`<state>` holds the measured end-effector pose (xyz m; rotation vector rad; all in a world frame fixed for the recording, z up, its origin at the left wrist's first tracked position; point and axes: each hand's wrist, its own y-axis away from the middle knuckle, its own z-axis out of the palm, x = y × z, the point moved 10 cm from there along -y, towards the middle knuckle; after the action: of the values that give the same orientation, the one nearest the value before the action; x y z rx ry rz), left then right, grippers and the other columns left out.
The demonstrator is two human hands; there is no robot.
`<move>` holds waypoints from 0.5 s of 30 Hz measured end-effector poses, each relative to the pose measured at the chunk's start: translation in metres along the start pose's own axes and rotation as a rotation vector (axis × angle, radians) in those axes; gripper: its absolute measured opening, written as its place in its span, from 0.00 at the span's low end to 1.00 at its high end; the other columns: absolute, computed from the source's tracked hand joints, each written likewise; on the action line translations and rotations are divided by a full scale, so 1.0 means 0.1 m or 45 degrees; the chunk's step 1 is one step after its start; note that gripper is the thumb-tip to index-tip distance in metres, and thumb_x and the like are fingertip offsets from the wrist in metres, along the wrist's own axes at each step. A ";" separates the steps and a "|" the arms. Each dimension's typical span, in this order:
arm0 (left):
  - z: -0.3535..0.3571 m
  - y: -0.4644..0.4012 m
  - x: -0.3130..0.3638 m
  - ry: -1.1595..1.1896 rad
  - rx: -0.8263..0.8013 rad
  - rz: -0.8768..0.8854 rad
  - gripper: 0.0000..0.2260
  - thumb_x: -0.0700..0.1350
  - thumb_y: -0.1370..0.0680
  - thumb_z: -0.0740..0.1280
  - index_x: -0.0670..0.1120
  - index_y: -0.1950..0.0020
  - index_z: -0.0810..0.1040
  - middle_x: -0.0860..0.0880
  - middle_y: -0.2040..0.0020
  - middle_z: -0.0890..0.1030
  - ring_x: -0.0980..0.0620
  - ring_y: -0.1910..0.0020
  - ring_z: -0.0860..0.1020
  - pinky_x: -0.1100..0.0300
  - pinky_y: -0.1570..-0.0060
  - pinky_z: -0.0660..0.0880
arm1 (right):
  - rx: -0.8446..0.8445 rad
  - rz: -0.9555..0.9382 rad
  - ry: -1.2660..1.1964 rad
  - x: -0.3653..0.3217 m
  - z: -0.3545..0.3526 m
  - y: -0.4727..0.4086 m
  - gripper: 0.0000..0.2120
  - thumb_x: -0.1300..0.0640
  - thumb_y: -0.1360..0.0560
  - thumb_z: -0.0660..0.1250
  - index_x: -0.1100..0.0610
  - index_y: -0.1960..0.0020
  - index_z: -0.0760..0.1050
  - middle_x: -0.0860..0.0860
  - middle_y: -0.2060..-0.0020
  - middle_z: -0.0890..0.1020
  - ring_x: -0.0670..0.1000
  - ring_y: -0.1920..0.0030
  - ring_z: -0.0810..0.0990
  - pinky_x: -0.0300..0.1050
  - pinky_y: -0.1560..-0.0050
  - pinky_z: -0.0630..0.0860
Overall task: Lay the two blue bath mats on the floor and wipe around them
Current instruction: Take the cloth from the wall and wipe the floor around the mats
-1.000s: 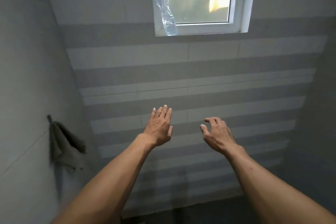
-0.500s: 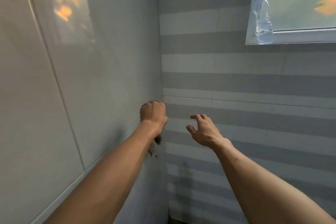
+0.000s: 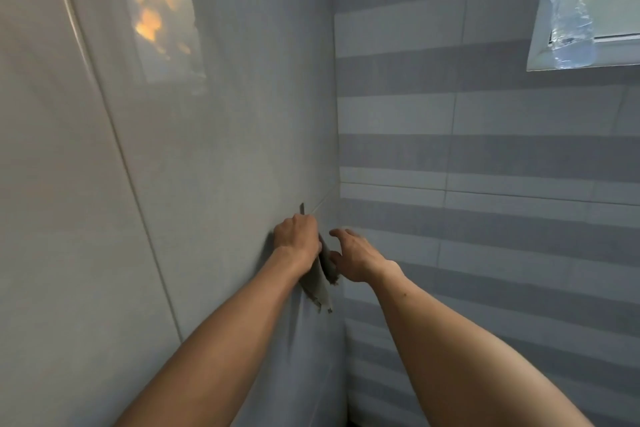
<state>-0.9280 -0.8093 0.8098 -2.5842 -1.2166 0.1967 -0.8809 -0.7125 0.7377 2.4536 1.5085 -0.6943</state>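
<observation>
A dark grey cloth [image 3: 320, 282] hangs against the plain left wall near the corner. My left hand [image 3: 298, 239] is closed on the upper part of the cloth, fist against the wall. My right hand [image 3: 353, 255] hovers just right of the cloth with fingers spread, its thumb close to the cloth's edge; whether it touches is unclear. A thin dark tip [image 3: 302, 208] sticks up above my left fist. No blue bath mats and no floor are in view.
The striped grey tiled wall [image 3: 485, 184] meets the plain wall [image 3: 173, 184] at a corner right behind the cloth. A white-framed window [image 3: 540, 45] sits at the upper right with a clear plastic bottle [image 3: 569, 21] standing on its sill.
The view has swung left from the window wall to the corner. My left hand went to the hanging cloth and closed on it; my right hand moved in beside it.
</observation>
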 end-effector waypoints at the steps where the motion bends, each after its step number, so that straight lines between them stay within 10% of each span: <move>1: 0.02 -0.03 -0.02 -0.012 0.017 -0.002 0.11 0.45 0.21 0.64 0.43 0.40 0.79 0.43 0.42 0.81 0.42 0.43 0.79 0.51 0.48 0.76 | -0.012 0.003 -0.002 -0.01 0.04 -0.06 0.27 0.54 0.19 0.61 0.55 0.22 0.58 0.55 0.23 0.63 0.58 0.25 0.63 0.53 0.26 0.63; 9: 0.15 -0.20 0.07 -0.140 0.029 0.102 0.10 0.39 0.19 0.61 0.43 0.42 0.80 0.43 0.44 0.82 0.44 0.45 0.81 0.54 0.53 0.76 | 0.068 0.099 -0.199 -0.01 0.30 -0.49 0.25 0.57 0.21 0.63 0.54 0.26 0.63 0.58 0.34 0.77 0.61 0.36 0.77 0.56 0.38 0.76; 15: 0.25 -0.37 0.15 -0.178 -0.045 0.124 0.12 0.35 0.19 0.59 0.43 0.40 0.78 0.44 0.40 0.80 0.45 0.41 0.79 0.54 0.51 0.76 | 0.167 0.182 -0.413 0.28 0.06 -0.59 0.05 0.57 0.26 0.67 0.49 0.52 0.78 0.52 0.57 0.85 0.53 0.55 0.83 0.51 0.51 0.81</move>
<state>-0.9520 -0.7703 0.7975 -2.7020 -1.1496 0.3852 -0.9242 -0.6649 0.7242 2.3637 1.1890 -1.1282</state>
